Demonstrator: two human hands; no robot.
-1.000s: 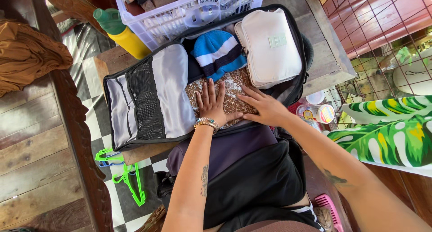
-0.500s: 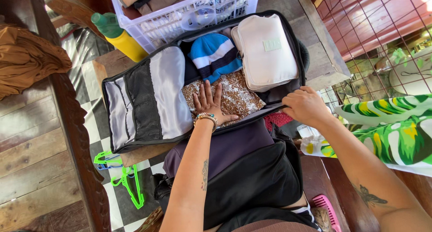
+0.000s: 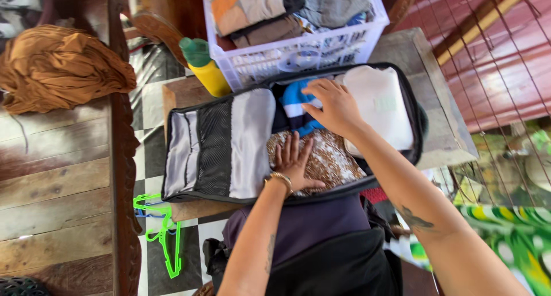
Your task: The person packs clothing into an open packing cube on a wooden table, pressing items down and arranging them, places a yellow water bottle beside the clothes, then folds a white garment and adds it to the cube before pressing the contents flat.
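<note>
Nearest us, our left hand (image 3: 294, 161) lies flat, fingers spread, pressing the brown speckled cloth (image 3: 327, 158) at the near edge of the open black suitcase (image 3: 218, 144); it grips nothing. Just beyond, our right hand (image 3: 336, 106) rests open, fingers slightly curled, on the blue-and-white striped garment (image 3: 295, 104), beside the white pouch (image 3: 379, 104) at the suitcase's right end. That pouch bears a small pale rectangular label near its middle; we cannot tell more about it.

The suitcase sits on a low wooden counter (image 3: 183, 95) and overhangs its near edge, so we judge that hard pressing could tip or slide it toward us.

At the counter's far left corner stands a yellow bottle (image 3: 211, 75) with a green cap, touching the white laundry basket (image 3: 298, 58) of folded clothes; a shove might topple it. Green hangers (image 3: 163, 233) lie on the checkered floor (image 3: 152, 109).
</note>
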